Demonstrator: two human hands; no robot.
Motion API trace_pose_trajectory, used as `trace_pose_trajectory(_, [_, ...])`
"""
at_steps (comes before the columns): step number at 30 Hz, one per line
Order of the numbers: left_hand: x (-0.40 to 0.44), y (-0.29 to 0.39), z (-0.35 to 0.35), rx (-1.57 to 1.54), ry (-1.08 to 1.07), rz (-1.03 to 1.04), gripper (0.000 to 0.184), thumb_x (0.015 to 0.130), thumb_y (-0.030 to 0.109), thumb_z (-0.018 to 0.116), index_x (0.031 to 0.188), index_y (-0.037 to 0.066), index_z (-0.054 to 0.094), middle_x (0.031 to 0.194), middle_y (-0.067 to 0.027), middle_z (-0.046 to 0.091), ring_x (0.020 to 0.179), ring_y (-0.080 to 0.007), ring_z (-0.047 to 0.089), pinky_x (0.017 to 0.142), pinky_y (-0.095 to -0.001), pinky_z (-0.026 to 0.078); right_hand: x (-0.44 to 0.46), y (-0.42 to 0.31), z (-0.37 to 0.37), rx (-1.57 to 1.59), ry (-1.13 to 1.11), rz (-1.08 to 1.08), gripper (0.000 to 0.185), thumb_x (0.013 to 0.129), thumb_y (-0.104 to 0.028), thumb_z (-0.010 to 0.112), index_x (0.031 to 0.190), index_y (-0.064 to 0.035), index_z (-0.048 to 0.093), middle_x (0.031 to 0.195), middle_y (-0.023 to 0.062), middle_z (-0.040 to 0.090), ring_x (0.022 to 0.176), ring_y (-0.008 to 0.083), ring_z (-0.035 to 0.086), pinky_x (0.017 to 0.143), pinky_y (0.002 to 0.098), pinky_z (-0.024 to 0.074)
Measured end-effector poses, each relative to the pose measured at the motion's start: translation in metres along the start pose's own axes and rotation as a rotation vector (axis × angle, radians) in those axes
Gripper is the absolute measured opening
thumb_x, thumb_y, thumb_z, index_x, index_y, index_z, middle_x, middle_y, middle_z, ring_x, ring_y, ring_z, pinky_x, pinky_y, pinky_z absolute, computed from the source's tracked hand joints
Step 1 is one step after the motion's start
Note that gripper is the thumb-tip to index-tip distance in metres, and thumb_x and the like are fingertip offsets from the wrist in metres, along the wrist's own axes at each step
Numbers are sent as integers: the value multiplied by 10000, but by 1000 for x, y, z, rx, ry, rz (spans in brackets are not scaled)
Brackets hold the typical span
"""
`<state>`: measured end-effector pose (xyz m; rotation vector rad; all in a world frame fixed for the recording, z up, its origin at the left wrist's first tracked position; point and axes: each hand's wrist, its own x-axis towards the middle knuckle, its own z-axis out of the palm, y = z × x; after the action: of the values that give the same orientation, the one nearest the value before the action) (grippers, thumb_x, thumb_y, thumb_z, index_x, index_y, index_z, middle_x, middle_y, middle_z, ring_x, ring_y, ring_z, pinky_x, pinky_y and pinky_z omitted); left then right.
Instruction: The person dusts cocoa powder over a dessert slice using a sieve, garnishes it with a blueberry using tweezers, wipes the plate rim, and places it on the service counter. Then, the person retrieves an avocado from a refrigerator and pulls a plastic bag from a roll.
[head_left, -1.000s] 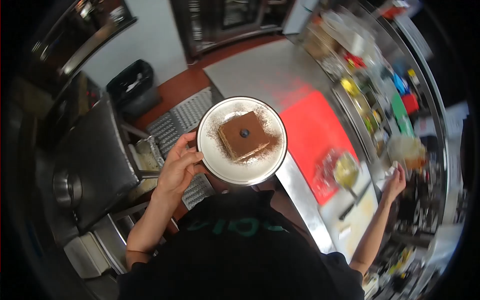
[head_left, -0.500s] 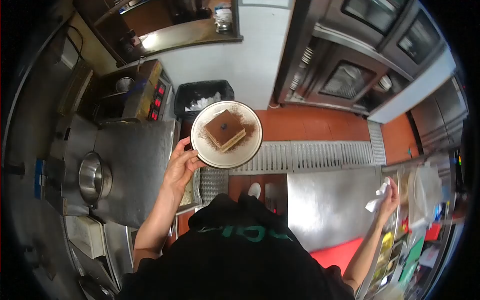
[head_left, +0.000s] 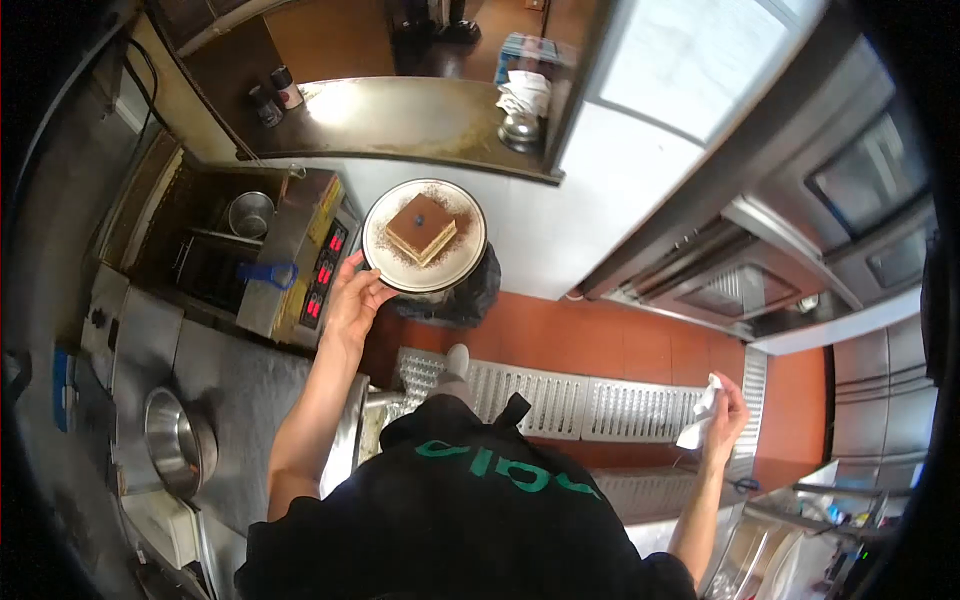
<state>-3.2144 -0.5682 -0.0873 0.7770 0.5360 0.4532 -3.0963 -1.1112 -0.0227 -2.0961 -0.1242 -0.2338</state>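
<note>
My left hand grips the near-left rim of a round, cream plate with a dark edge, holding it out level in front of me. On the plate sits a square slice of layered cake, its top brown with cocoa and a small dark berry in the middle. Brown powder is dusted around the slice. Out to the right, my right hand is closed on a crumpled white paper napkin, away from the plate.
Beyond the plate is a pass-through counter with shakers and folded cloths. A fryer stands at left, near a metal bowl on a steel worktop. Below the plate is a black-lined bin. Ovens stand at right, beyond floor grating.
My view has moved forward toward the pass-through counter, with the plate now close to it. The steel table at right has dropped back. Both hands keep their holds.
</note>
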Motion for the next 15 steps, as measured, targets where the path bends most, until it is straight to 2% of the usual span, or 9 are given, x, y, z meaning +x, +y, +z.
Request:
trace_pose_trajectory(1, [20,2,-6,2,-10,12,411,806,-25,508,1194,49,397,1009,-120,598,877,-224,626,687,-359,557,14,-9,16,68,-37,98,224,864,-80,466,1012,-9,619,702,-49,512,586,21,394,494,178,281])
trace_pose_trajectory(5, [63,10,-7,-14,37,33,420,794,-19,521,1190,50,403,1011,-130,594,888,-232,624,689,-362,561,46,43,41,-127,17,-42,224,859,-63,464,1011,-4,617,677,-59,501,545,9,373,468,168,257])
trace_pose_trajectory(8, [100,14,-9,-32,33,50,436,787,-28,521,1197,50,393,1030,-136,584,903,-241,618,701,-377,561,58,25,75,-53,24,25,228,852,-52,459,1012,0,614,670,-58,508,542,1,377,464,166,258])
trace_pose_trajectory(11, [112,15,-18,-37,82,49,450,782,-37,518,1203,47,382,1053,-139,573,909,-249,615,708,-388,561,66,16,94,-56,-36,61,237,842,-37,455,1017,3,611,669,-53,519,546,1,395,468,162,275])
trace_pose_trajectory(15, [129,12,-25,-67,109,63,462,778,-41,516,1209,45,373,1055,-136,570,900,-250,616,696,-389,566,79,13,115,-47,-93,24,223,833,-9,458,978,9,626,751,-1,584,607,38,481,522,184,364])
